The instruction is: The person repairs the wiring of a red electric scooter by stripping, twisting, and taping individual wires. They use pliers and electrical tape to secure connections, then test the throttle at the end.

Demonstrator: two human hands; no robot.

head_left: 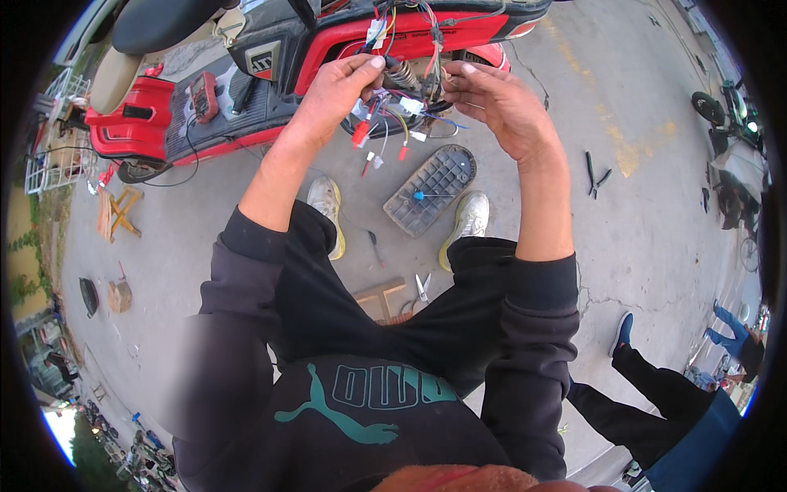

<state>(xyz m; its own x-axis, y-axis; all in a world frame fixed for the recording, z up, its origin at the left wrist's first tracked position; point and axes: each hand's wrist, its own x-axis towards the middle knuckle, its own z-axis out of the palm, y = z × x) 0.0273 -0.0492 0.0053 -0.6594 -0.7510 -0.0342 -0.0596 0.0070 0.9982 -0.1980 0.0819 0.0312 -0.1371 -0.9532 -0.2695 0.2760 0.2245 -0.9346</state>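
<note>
At upper centre, the scooter [287,70] showed exposed wires [431,80], a red plug [361,133] hanging loose; work appeared unfinished. Left hand [332,92] and right hand [510,105] had fingers bent at the bundle; whether they pinched any could not be told.

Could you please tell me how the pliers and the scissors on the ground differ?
The pliers look dark overall, while the scissors show bright silvery blades. The pliers lie out toward the picture's right, whereas the scissors lie near its middle, beside a wooden piece. Both are spread open.
</note>
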